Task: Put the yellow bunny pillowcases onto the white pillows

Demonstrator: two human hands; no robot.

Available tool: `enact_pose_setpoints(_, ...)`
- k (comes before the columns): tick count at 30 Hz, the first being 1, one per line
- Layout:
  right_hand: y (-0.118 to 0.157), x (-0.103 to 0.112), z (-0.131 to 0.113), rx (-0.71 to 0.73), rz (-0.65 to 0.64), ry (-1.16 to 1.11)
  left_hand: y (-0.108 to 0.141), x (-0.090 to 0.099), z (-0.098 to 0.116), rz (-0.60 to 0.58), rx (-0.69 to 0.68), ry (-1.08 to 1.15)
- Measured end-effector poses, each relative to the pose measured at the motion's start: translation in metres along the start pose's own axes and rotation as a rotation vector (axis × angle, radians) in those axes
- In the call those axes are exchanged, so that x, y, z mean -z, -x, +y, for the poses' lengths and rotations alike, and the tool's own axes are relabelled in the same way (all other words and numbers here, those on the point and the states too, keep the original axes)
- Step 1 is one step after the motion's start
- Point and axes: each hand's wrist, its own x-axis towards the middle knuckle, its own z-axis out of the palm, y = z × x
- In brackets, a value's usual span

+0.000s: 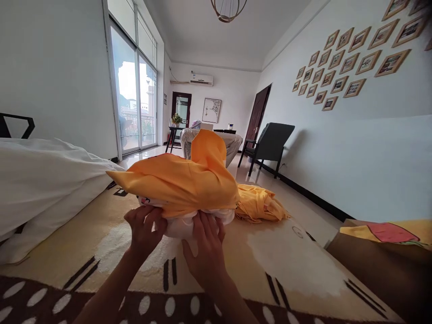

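Observation:
A bundle of orange cloth (pixel 189 182) is raised in front of me, with a peak standing up at its top and a pointed corner sticking out left. White material (pixel 178 227) shows beneath it. My left hand (pixel 145 225) grips the lower left edge, its fingers curled into the cloth. My right hand (pixel 207 247) is at the lower middle, fingertips pressed into the white part under the orange cloth, thumb apart. Just right of the bundle, a crumpled orange cloth (pixel 259 204) lies on the patterned rug (pixel 286 256).
A white cloth-covered form (pixel 43 189) stands at the left. At the lower right is a cardboard box (pixel 374 265) with a yellow and red cloth (pixel 391 231) on it. A dark chair (pixel 273 141) and a plastic-covered piece of furniture (pixel 232 146) stand farther back.

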Motion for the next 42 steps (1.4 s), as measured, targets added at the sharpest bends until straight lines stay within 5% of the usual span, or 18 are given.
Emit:
enact_pose_setpoints(13,0.003,0.005,-0.014,0.012,-0.106,-0.153,-0.014,0.009,0.004,-0.025,-0.054,-0.014)
enact_pose_setpoints(22,0.013,-0.003,-0.024,0.022,-0.322,-0.171,-0.003,0.004,-0.009,-0.047,-0.047,0.037)
enact_pose_setpoints(27,0.018,-0.012,-0.021,0.021,-0.289,-0.053,-0.010,0.008,0.006,-0.017,-0.109,0.173)
enact_pose_setpoints(35,0.015,-0.022,-0.004,-0.029,-0.147,0.048,-0.019,0.017,0.040,-0.233,-0.116,0.115)
enact_pose_setpoints(42,0.012,-0.032,0.002,-0.027,-0.173,0.072,-0.019,0.017,0.053,-0.253,-0.076,0.068)
